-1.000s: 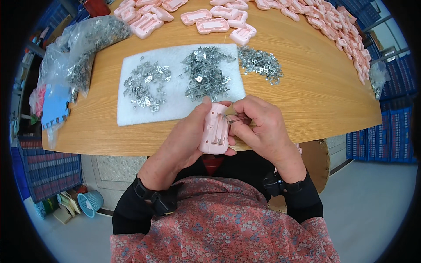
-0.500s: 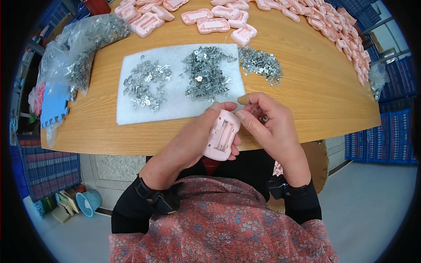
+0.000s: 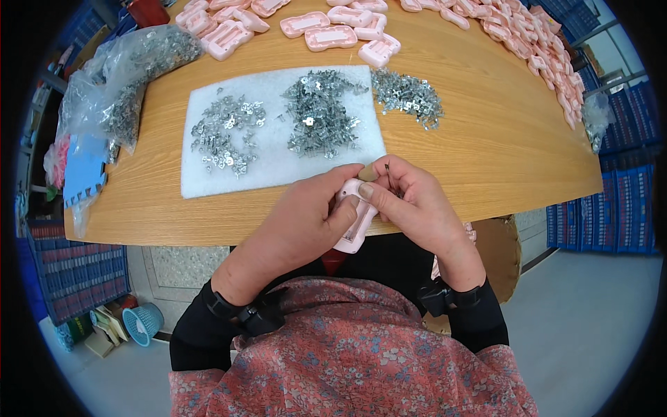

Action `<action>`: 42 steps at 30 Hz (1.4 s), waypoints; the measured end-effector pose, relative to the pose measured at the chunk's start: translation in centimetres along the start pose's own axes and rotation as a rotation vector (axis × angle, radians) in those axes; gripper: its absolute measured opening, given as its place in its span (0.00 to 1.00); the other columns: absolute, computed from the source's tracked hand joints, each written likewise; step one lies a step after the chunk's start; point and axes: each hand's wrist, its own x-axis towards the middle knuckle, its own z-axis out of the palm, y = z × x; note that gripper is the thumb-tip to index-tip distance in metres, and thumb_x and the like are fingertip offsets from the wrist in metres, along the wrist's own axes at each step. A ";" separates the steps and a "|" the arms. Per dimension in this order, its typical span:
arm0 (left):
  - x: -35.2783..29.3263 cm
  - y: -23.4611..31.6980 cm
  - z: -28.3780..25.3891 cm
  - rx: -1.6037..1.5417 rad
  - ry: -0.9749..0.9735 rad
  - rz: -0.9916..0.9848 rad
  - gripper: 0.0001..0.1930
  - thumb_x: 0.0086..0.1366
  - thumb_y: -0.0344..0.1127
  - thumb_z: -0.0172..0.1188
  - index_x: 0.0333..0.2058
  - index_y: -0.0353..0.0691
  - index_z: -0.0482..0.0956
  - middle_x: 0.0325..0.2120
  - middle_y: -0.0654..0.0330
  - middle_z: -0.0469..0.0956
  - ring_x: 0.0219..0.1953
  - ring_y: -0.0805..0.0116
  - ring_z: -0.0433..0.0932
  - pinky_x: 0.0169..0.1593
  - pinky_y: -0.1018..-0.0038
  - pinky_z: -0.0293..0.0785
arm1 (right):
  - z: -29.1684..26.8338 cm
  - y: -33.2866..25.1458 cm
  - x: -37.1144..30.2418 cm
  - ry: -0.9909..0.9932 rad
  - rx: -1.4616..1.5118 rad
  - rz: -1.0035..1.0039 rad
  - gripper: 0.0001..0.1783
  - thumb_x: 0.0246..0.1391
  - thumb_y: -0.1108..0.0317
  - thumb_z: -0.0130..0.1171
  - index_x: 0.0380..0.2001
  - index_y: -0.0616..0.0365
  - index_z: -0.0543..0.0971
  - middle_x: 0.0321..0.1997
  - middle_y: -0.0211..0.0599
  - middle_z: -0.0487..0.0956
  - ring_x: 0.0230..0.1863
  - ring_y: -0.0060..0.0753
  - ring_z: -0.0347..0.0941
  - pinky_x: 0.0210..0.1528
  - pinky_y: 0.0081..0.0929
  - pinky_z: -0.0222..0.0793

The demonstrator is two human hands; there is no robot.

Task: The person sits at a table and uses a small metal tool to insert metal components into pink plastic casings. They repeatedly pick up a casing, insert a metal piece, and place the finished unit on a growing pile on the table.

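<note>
A pale pink plastic casing with a battery compartment (image 3: 351, 240) is gripped in my left hand (image 3: 295, 217) just off the table's near edge. My left thumb lies bent across its face. My right hand (image 3: 424, 208) is closed at the casing's upper end, thumb and forefinger pressed against it, with a tan cover (image 3: 367, 173) on one fingertip. Small dark metal bits show among the curled right fingers; their exact kind is hidden. Beyond my hands, a white foam pad (image 3: 267, 179) carries two piles of small metal contact plates (image 3: 319, 118).
Another heap of metal pieces (image 3: 408, 96) lies right of the pad. Pink casings (image 3: 332, 37) are spread along the table's far side, with a long pile (image 3: 517, 38) at the far right. A clear plastic bag of metal parts (image 3: 114, 90) sits at the left over a blue foam mat (image 3: 85, 163).
My right thumb and forefinger have moved left onto the casing's upper end. My left thumb has shifted over the casing's face, and the casing now shows less.
</note>
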 end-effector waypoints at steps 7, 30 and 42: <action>-0.1 -2.2 0.4 -0.592 -0.011 -0.010 0.18 0.74 0.38 0.43 0.57 0.37 0.69 0.33 0.63 0.73 0.27 0.73 0.71 0.32 0.75 0.69 | 0.0 -0.9 -0.5 0.016 0.352 -0.031 0.12 0.63 0.67 0.59 0.43 0.64 0.74 0.29 0.20 0.71 0.28 0.09 0.63 0.31 0.13 0.62; -1.1 -3.0 -0.2 -1.375 -0.374 -0.166 0.16 0.75 0.42 0.38 0.53 0.42 0.68 0.29 0.64 0.67 0.24 0.74 0.67 0.27 0.79 0.62 | -0.1 -1.1 0.4 0.019 0.086 0.012 0.11 0.54 0.70 0.68 0.39 0.62 0.80 0.29 0.17 0.72 0.30 0.08 0.64 0.34 0.12 0.63; -8.0 -4.9 -3.9 -1.219 0.073 -0.106 0.28 0.67 0.35 0.59 0.64 0.34 0.65 0.42 0.58 0.80 0.39 0.74 0.81 0.42 0.78 0.79 | 6.9 -4.3 6.8 -0.001 -0.523 -0.385 0.08 0.51 0.72 0.64 0.36 0.59 0.81 0.28 0.41 0.76 0.29 0.40 0.75 0.33 0.32 0.70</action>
